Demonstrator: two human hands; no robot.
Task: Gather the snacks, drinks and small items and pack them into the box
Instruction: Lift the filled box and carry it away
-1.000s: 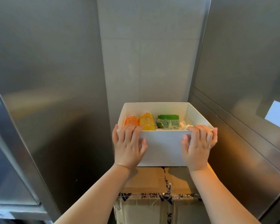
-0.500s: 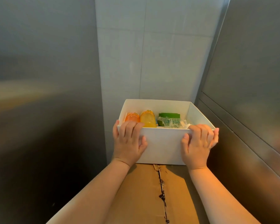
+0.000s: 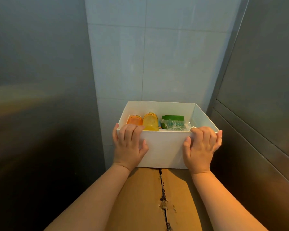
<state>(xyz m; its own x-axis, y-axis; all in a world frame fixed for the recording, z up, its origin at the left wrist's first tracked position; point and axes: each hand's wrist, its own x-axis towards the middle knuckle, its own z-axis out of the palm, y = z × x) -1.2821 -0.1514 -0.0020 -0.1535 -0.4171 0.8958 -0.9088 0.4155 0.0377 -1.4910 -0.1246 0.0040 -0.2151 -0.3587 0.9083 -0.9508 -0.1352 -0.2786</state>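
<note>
Two hands on the white box (image 3: 165, 147): your left hand (image 3: 129, 147) and right hand (image 3: 201, 149) each curl over its near rim. Box is open-topped, sitting on a cardboard carton (image 3: 150, 197). Inside: orange bottle (image 3: 134, 120), yellow bottle (image 3: 150, 121), green-lidded jar (image 3: 173, 117).

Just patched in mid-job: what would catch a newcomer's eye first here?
A white box fills centre frame and appears to rest on the far end of a brown cardboard carton. The left hand and right hand each hook over its near rim. Inside at the left, an orange bottle and a yellow bottle are side by side, with a green-lidded jar to their right.
</note>
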